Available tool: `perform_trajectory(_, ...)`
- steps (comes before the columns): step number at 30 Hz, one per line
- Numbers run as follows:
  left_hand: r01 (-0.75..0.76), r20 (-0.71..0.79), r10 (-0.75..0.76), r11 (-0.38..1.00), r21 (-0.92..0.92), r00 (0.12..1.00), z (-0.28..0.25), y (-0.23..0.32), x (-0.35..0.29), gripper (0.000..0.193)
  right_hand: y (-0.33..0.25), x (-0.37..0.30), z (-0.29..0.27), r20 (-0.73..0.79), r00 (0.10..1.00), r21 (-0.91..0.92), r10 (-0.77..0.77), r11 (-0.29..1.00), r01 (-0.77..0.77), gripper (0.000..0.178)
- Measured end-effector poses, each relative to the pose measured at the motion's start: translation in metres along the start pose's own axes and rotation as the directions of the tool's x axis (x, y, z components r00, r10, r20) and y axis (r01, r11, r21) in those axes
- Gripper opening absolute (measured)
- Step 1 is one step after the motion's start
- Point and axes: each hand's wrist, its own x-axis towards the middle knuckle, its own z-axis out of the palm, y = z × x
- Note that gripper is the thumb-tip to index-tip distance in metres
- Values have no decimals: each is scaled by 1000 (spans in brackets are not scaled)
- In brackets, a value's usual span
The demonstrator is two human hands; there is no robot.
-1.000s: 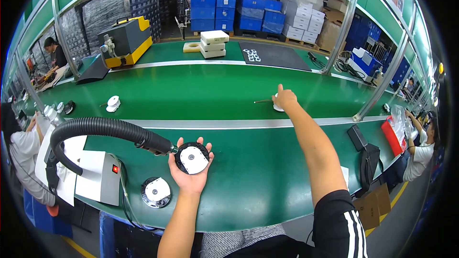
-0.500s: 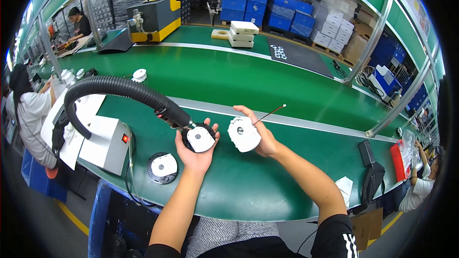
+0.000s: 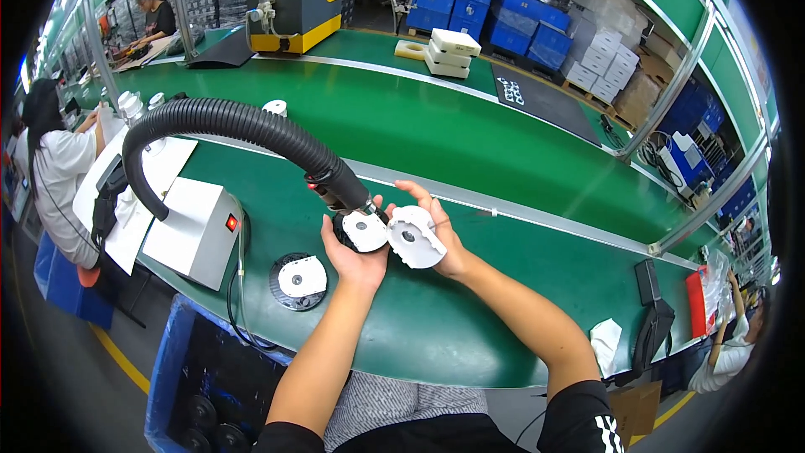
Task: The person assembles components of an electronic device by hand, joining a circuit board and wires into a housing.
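My left hand [image 3: 362, 267] is closed around a black round part with a white disc [image 3: 362, 232] on it, cupped in the palm. In my right hand [image 3: 451, 250] is a white round plastic housing [image 3: 411, 243], tilted, with a thin wire trailing from it. The two parts sit edge to edge, and I cannot tell whether they touch. Just above them is the metal tip of a black flexible hose [image 3: 243, 122]. A second black round part with a white disc [image 3: 300, 280] lies on the green table [image 3: 470, 327], left of my left forearm.
The hose arches over a white box [image 3: 191, 226] with a lit red switch. At the lower left stands a blue bin [image 3: 172, 369] with black round parts inside. On the right are a black case [image 3: 654, 327], a crumpled white sheet [image 3: 605, 340] and a red box [image 3: 698, 302]. People work on both sides.
My right hand has brought the white housing left, up beside the part in my left hand, and turned it. The hose tip now hangs between the two parts. The whole view has shifted slightly.
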Motion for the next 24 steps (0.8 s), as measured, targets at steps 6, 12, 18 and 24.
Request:
perform_trajectory(6,-105,-60,100,992,-76,993,-1,4,4,58,0,12,5,-33,960,452,277,861,-232,51)
perform_trajectory(12,-167,-21,166,984,-53,986,-14,3,11,61,-7,6,33,-37,953,476,300,844,-247,51)
perform_trajectory(18,-168,-69,165,985,-35,984,-12,3,10,63,-3,8,35,-2,976,550,219,815,-182,46)
perform_trajectory(24,-155,17,156,987,-31,988,-13,4,11,61,-4,-1,34,-39,980,500,197,853,-152,49)
